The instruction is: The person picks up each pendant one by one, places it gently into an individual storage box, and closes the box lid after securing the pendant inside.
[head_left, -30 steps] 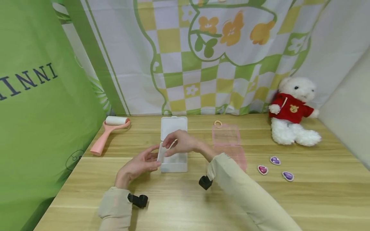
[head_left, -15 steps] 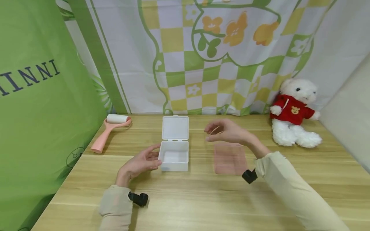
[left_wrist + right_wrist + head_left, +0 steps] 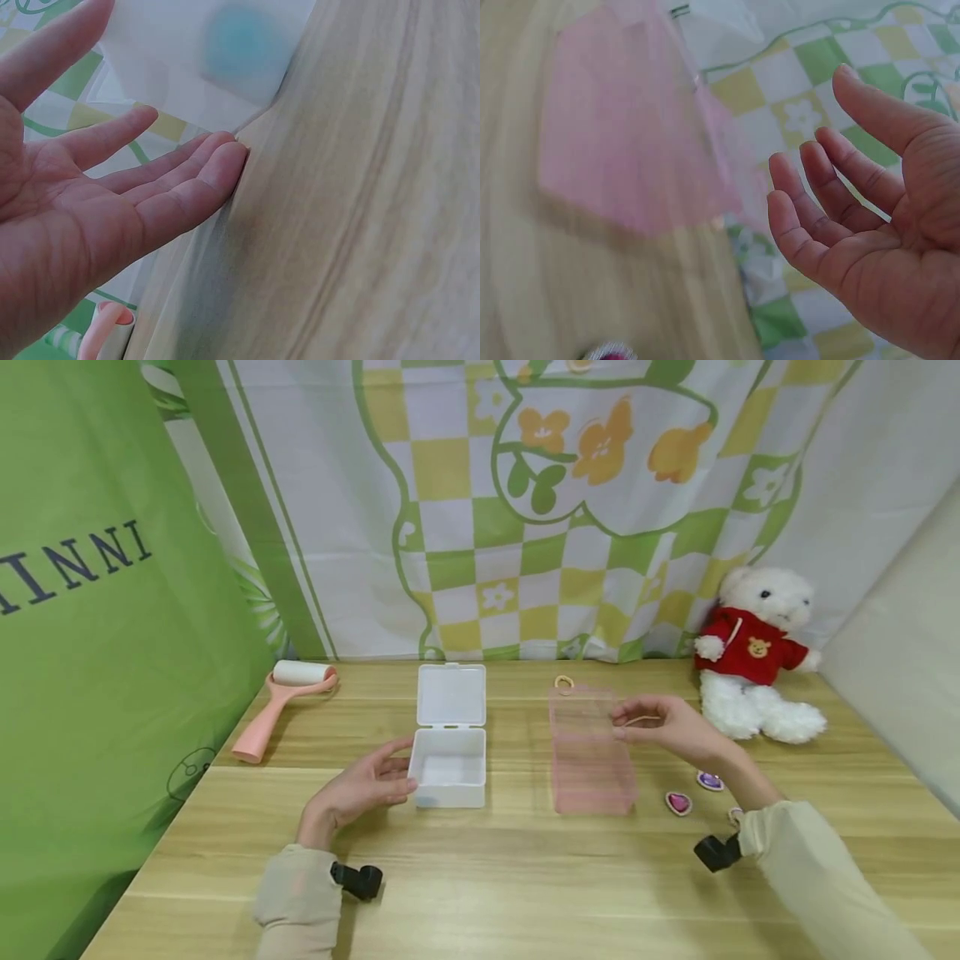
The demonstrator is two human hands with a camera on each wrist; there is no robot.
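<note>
My left hand [image 3: 366, 785] rests at the left side of a small white lidded box [image 3: 450, 795], its thumb at the box's front corner. The box stands with its lid raised. Through its cloudy wall a blurred teal patch [image 3: 241, 39] shows in the left wrist view. With loosely bent fingers and nothing in them, my right hand [image 3: 671, 727] is over the right side of a see-through pink box [image 3: 592, 772], also unfolded. Nearby lie a red heart-shaped gem [image 3: 678, 803] and a purple gem [image 3: 710, 781]. Another gem [image 3: 735, 815] is mostly hidden by my right wrist.
A pink-handled roller [image 3: 273, 706] lies at the table's left edge. At the back right sits a white plush bear [image 3: 757, 652] in a red top. A tan ring [image 3: 564, 682] is at the pink box's far corner. A patterned curtain [image 3: 525, 568] closes off the back.
My right hand has left the white box and moved right, across the pink box to its far side. My left hand has stayed beside the white box.
</note>
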